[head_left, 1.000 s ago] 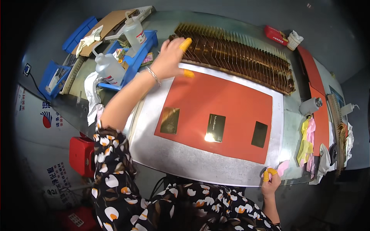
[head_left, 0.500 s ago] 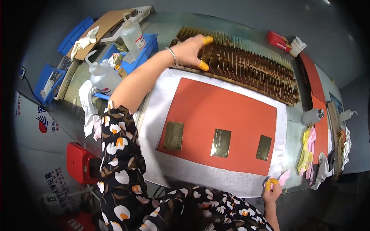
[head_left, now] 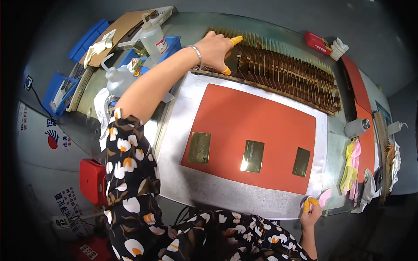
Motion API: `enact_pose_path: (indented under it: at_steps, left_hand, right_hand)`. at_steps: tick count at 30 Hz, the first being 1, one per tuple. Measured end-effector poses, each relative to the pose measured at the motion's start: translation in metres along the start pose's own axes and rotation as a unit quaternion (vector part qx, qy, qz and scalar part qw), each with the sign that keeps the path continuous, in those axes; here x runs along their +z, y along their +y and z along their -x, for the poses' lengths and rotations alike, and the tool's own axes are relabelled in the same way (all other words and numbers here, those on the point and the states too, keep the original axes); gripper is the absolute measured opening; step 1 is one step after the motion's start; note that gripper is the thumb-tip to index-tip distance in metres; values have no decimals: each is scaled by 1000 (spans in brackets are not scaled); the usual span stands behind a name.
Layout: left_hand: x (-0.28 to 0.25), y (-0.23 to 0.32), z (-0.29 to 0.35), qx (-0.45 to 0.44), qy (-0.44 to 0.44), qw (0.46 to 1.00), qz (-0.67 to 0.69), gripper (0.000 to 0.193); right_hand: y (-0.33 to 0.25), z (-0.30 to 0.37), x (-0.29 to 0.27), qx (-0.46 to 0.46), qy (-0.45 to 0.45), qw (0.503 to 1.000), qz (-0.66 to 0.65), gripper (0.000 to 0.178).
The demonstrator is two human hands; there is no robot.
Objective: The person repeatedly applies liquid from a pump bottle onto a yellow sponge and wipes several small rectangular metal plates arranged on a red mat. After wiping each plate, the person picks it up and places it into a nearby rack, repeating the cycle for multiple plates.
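My left hand (head_left: pixel 214 51) reaches across to the left end of a slotted rack (head_left: pixel 283 90) holding a long row of thin upright metal cards (head_left: pixel 278 65). Its thumb and forefinger, in yellow finger cots, are spread apart at the rack; I cannot make out a card between them. Close to the front right corner of the work surface, my right hand (head_left: pixel 311 211) is closed, also with yellow cots, on a pink cloth (head_left: pixel 325 198). On the red mat (head_left: pixel 252 113) lie three flat metal cards: left (head_left: pixel 199 148), middle (head_left: pixel 252 155) and right (head_left: pixel 301 162).
Two squeeze bottles (head_left: pixel 154 41) (head_left: pixel 118 80) stand by a blue bin (head_left: pixel 174 45) at the left. A red box (head_left: pixel 317 42) lies beyond the rack. On the right are a grey bottle (head_left: pixel 357 127) and yellow and pink cloths (head_left: pixel 349 167). A red stool (head_left: pixel 92 180) stands at lower left.
My left hand has shifted slightly left and away along the rack, its thumb and forefinger a little farther left. My right hand stays at the near right corner with the pink cloth. The view has tilted slightly.
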State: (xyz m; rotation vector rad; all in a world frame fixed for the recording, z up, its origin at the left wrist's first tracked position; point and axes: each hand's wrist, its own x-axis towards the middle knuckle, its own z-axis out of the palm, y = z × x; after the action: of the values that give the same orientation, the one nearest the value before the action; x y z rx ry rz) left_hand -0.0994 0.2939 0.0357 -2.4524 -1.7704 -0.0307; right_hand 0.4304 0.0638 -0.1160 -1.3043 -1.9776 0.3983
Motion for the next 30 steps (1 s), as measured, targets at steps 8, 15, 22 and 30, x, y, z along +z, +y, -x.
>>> enact_pose_path:
  at_steps: [8,15,22,30]
  left_hand:
    - [11,9,-32,11,-123,992,-31,75]
    - [35,9,-39,30,-67,987,145,103]
    - [20,0,-25,23,91,911,401,95]
    - [-34,25,-24,-18,-98,994,-52,73]
  right_hand:
    - [1,4,0,29,9,999,13,10]
    - [2,3,0,18,12,999,25,10]
    - [4,4,1,3,16,1000,22,10]
    - [-1,1,0,23,13,1000,13,10]
